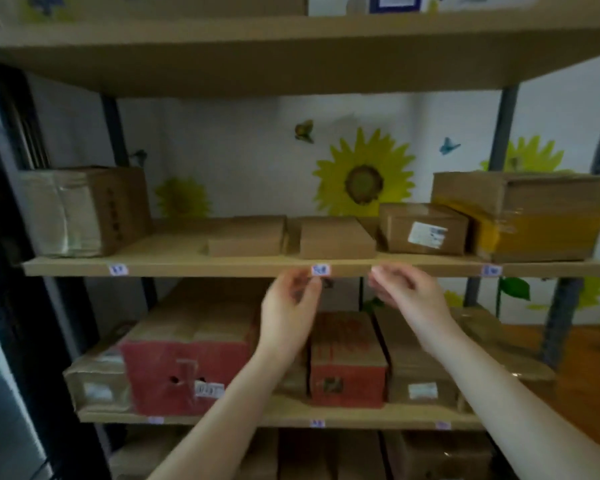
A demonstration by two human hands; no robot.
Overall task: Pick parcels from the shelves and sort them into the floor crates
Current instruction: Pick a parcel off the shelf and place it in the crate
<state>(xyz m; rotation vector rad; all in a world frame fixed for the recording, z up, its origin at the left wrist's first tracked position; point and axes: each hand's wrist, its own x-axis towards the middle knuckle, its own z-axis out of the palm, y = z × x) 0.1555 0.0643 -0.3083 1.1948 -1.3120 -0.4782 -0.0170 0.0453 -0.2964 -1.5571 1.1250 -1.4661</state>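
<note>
Both hands are up in front of the middle shelf [194, 266] edge, holding nothing.

Left hand [290, 306]: grip loosely curled, thumb and fingers apart, fingertips just under the small white shelf label [321, 270]. I can't tell whether they touch it.

Right hand [406, 296]: grip relaxed and part spread, fingertips at the shelf's front edge, nothing between them.

Target area: a small plain parcel [336, 239] sits on the middle shelf at 12 o'clock from the gap between the hands, close to the front edge and not touched.

- At its 9 o'clock, just beside it, is a flat plain parcel [246, 237].
- At its 3 o'clock is a labelled parcel [423, 228], and beyond that a large box with yellow tape [520, 213].
- At the far 9 o'clock end of the same shelf is a big tape-wrapped box [84, 209].

Lower shelf [284, 415], at 6 o'clock from the hands: a wide red box [187, 368] and a narrow red box [347, 358], with brown parcels on either side. The forearms cross in front of them.
</note>
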